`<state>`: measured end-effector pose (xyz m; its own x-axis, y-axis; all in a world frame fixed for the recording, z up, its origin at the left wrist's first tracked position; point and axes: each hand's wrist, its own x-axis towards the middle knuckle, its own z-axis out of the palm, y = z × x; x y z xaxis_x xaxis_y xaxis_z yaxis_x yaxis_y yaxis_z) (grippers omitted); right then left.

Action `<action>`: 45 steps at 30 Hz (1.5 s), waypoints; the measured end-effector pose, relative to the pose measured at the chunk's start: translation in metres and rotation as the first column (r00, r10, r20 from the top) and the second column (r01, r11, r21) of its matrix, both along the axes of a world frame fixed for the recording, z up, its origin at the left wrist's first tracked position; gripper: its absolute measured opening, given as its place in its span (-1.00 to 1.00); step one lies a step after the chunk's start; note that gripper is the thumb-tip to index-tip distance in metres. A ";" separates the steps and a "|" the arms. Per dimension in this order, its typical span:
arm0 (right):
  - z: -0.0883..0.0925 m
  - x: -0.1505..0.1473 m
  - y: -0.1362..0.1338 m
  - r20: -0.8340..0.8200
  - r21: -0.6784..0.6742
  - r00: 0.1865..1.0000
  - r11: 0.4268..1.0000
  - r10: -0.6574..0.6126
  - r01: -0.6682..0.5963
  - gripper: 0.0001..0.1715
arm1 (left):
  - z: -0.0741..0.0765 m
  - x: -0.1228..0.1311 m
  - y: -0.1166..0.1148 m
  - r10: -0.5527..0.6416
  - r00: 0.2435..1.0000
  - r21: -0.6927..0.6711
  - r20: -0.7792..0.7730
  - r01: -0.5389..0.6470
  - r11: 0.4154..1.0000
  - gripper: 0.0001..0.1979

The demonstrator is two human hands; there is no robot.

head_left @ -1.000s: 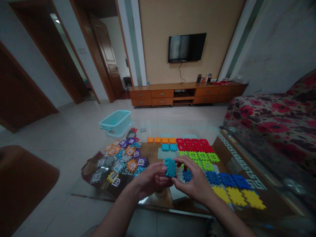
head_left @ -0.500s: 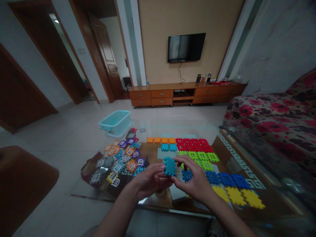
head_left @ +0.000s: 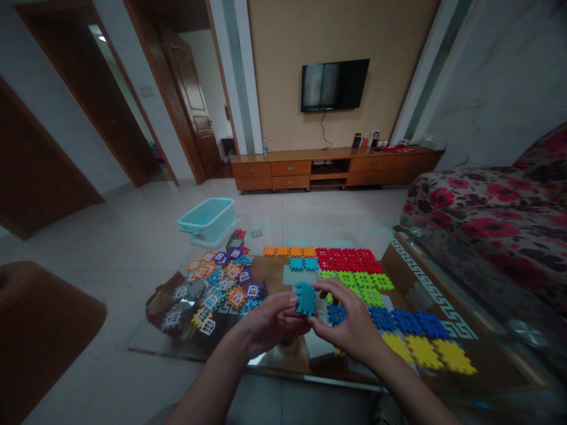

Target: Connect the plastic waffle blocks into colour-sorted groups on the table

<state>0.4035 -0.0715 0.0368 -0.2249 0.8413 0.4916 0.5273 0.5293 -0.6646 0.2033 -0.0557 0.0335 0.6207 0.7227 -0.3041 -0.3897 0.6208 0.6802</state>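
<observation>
Left fingers (head_left: 287, 301): narrow, pinching the teal foam block (head_left: 305, 298).
Right fingers (head_left: 328, 288): narrow on its other edge.
Below right fingers: blue block (head_left: 335, 314), hold unclear.
Beyond fingers: coloured tile rows (head_left: 345, 258) on glass desk (head_left: 425, 277).
Left of fingers: mixed tile pile (head_left: 212, 289).

Loose foam puzzle tiles (head_left: 212, 289) on the left of the worktop (head_left: 411, 277), sorted rows of tiles (head_left: 349, 262) on its right; behind it, a plastic tub (head_left: 207, 219) on the floor (head_left: 110, 236), a low cabinet (head_left: 336, 168) farther back, a sofa (head_left: 482, 218) to the right
</observation>
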 end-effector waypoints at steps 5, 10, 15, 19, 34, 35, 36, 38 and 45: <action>-0.009 0.008 0.005 0.102 0.102 0.983 0.984 -0.154 0.143 -0.50 | 0.000 0.003 0.004 0.281 0.922 0.308 -0.268 -0.194 0.931 -0.66; -0.017 0.014 0.006 0.283 0.252 0.902 0.933 -0.326 0.258 -0.52 | 0.000 0.003 -0.002 0.651 0.626 0.831 -0.429 -0.010 0.556 -0.89; -0.018 0.008 0.004 0.347 0.315 0.852 0.904 -0.392 0.288 -0.51 | -0.012 0.009 -0.008 0.741 0.566 0.924 -0.361 0.107 0.368 -0.91; -0.021 0.005 0.003 0.323 0.322 0.857 0.898 -0.402 0.300 -0.52 | -0.022 0.013 -0.006 0.856 0.435 0.947 -0.281 0.270 0.173 -0.91; -0.020 0.002 0.002 0.288 0.259 0.888 0.922 -0.358 0.287 -0.55 | -0.024 0.014 -0.006 0.918 0.364 0.922 -0.156 0.388 0.003 -0.91; -0.020 0.002 0.002 0.289 0.261 0.888 0.922 -0.358 0.287 -0.55 | -0.025 0.015 -0.007 0.922 0.357 0.919 -0.150 0.394 -0.003 -0.92; -0.020 0.002 0.002 0.289 0.263 0.888 0.921 -0.358 0.286 -0.55 | -0.025 0.015 -0.007 0.925 0.351 0.915 -0.148 0.403 -0.007 -0.92; -0.021 0.002 0.001 0.291 0.266 0.885 0.920 -0.362 0.288 -0.55 | -0.027 0.016 -0.008 0.930 0.335 0.905 -0.150 0.425 -0.008 -0.93; -0.021 0.000 0.002 0.305 0.249 0.878 0.921 -0.369 0.301 -0.57 | -0.029 0.017 -0.007 0.942 0.294 0.900 -0.164 0.434 0.021 -0.90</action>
<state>0.4039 -0.0693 0.0157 -0.1277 0.7950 0.5929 0.8698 0.3770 -0.3182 0.2201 -0.0630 0.0050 0.2378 0.7018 0.6715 0.7341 -0.5826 0.3489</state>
